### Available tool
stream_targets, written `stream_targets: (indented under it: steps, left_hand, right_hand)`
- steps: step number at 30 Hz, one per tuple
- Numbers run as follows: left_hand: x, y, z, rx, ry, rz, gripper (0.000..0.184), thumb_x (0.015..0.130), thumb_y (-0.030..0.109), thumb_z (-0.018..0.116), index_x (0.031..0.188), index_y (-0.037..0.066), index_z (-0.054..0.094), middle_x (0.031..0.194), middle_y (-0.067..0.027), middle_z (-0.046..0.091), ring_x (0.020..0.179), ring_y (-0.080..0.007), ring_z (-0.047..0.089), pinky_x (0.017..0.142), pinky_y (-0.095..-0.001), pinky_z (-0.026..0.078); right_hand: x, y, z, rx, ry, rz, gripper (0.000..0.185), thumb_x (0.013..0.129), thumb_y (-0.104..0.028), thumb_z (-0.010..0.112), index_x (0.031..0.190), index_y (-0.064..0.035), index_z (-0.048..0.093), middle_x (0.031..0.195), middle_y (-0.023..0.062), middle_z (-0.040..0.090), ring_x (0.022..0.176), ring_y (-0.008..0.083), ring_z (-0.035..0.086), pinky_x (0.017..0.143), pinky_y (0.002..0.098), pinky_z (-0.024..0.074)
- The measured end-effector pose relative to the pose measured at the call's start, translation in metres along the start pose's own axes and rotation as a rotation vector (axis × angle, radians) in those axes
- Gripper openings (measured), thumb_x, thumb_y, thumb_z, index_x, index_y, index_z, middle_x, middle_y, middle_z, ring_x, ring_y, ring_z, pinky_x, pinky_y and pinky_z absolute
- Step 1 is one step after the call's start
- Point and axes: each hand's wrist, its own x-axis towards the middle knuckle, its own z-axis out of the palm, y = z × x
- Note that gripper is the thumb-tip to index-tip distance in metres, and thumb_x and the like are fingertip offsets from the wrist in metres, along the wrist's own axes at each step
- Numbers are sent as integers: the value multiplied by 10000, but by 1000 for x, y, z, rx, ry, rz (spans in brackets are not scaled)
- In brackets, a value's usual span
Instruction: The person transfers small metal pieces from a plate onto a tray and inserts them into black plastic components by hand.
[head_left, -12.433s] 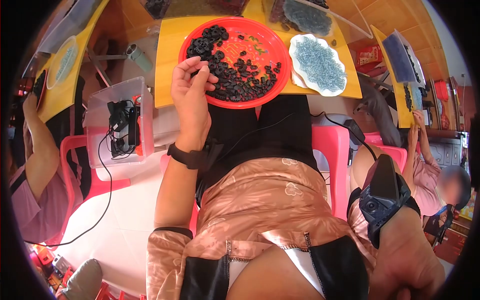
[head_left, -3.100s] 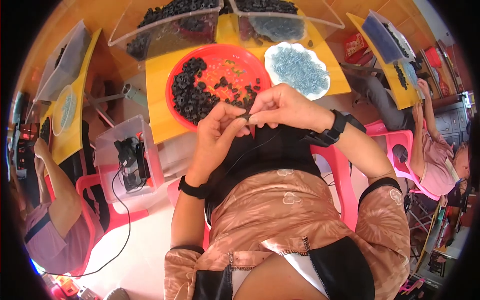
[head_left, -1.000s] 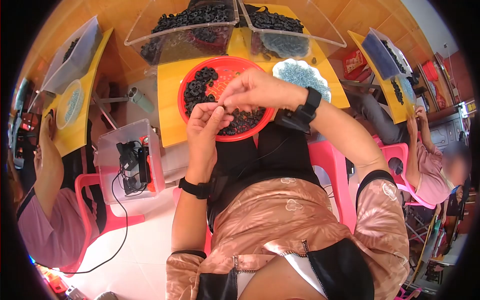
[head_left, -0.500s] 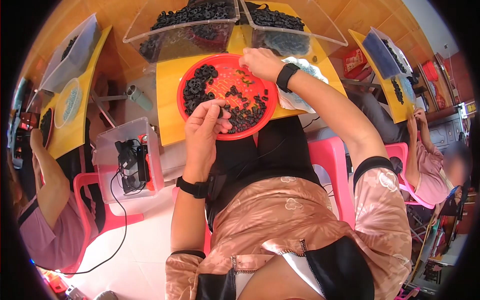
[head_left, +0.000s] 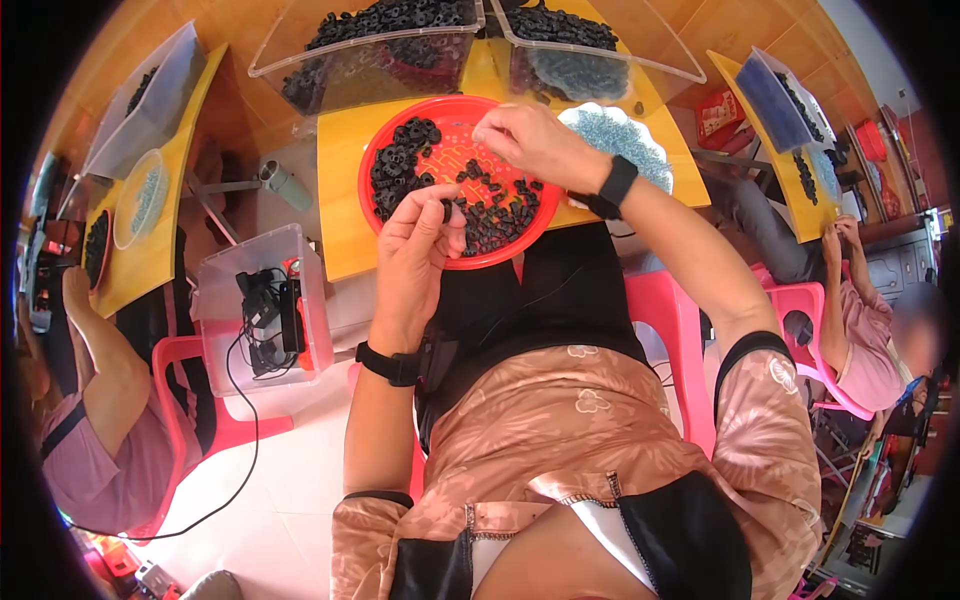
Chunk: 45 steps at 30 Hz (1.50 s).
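My left hand point(head_left: 415, 235) pinches a small black ring-shaped piece point(head_left: 447, 211) between thumb and fingers, over the near left rim of a round red tray point(head_left: 460, 122). Above the tray's right half is my right hand point(head_left: 535, 140), its fingers drawn together; their tips point left, and whatever they hold is too small or hidden to make out. Larger black ring-like pieces point(head_left: 398, 165) are heaped along the tray's left side. Smaller dark pieces point(head_left: 505, 218) lie loose toward its near right.
Beside the tray is a scalloped white plate point(head_left: 570, 116) of tiny bluish-grey pieces. Two clear bins point(head_left: 350, 85) point(head_left: 570, 70) of black parts stand at the back of the yellow table point(head_left: 340, 200). A bin with cables point(head_left: 312, 340) is at left. People sit at both sides.
My right hand has shifted slightly right and down, and its wrist has turned, uncovering more of the white plate. My left hand still holds the black piece. The whole view has shifted slightly.
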Motion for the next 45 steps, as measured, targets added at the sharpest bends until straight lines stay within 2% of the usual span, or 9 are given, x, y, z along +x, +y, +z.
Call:
stream_targets:
  steps: [7, 11, 15, 24, 33, 34, 35, 37, 45]
  left_hand:
    - [1, 2, 13, 29, 44, 40, 331, 946, 96, 549, 1258, 24, 467, 939, -57, 629, 765, -102, 582, 681, -220, 477]
    - [2, -1, 11, 84, 19, 58, 458, 931, 65, 560, 1338, 36, 353, 967, -68, 630, 786, -120, 592, 688, -226, 484]
    - [1, -2, 12, 111, 44, 73, 466, 929, 59, 561, 1341, 35, 345, 964, -66, 627, 783, -122, 592, 685, -231, 484]
    - [1, -2, 13, 246, 70, 114, 466, 917, 37, 574, 1328, 24, 355, 928, -59, 624, 745, -110, 581, 665, -231, 475]
    - [2, 1, 8, 136, 133, 97, 321, 930, 63, 569, 1229, 22, 460, 937, -80, 648, 757, -104, 590, 692, -220, 472]
    - [3, 0, 5, 119, 136, 101, 285, 932, 68, 569, 1201, 23, 485, 944, -84, 650, 760, -104, 592, 692, -218, 472]
    - [3, 0, 3, 103, 137, 103, 251, 934, 73, 568, 1173, 25, 509, 952, -87, 653, 762, -103, 594, 693, -217, 473]
    - [3, 1, 2, 74, 145, 106, 207, 936, 75, 566, 1134, 26, 533, 961, -93, 653, 769, -104, 597, 700, -219, 479]
    - [3, 3, -1, -4, 174, 88, 196, 934, 68, 562, 1124, 25, 541, 987, -105, 649, 786, -115, 606, 719, -225, 501]
  right_hand:
    - [-36, -55, 0, 569, 103, 153, 210, 935, -161, 578, 996, 23, 660, 797, 21, 648, 734, 55, 578, 658, 223, 467]
    - [-48, -69, 5, 686, 36, 150, 212, 939, -144, 575, 1031, 27, 662, 858, 20, 662, 763, 46, 584, 680, 201, 470]
    - [-51, -71, 9, 537, 86, 183, 191, 895, -144, 593, 898, 30, 673, 755, 111, 675, 651, 152, 629, 615, 273, 479]
    - [-53, -80, 7, 149, 163, -46, 133, 850, -122, 593, 819, -8, 653, 749, 118, 641, 702, 299, 621, 615, 368, 485]
    - [-61, -73, 8, 8, 150, 21, 284, 878, -118, 551, 1156, -61, 563, 874, 168, 666, 766, 364, 641, 645, 452, 507]
    - [-56, -67, -3, -16, 101, 109, 280, 881, -140, 561, 1147, -54, 586, 913, 171, 672, 794, 369, 641, 677, 447, 512]
    - [-50, -50, -5, -74, 136, 87, 252, 886, -144, 573, 1115, -54, 630, 809, 148, 677, 757, 308, 663, 670, 372, 515]
    - [-40, -21, -13, -131, 98, 129, 170, 831, -163, 603, 924, -58, 698, 846, 152, 680, 807, 345, 648, 729, 430, 512]
    - [-8, 2, 3, -251, -170, 248, 186, 798, -221, 651, 866, -57, 706, 771, 133, 675, 770, 318, 646, 693, 409, 500]
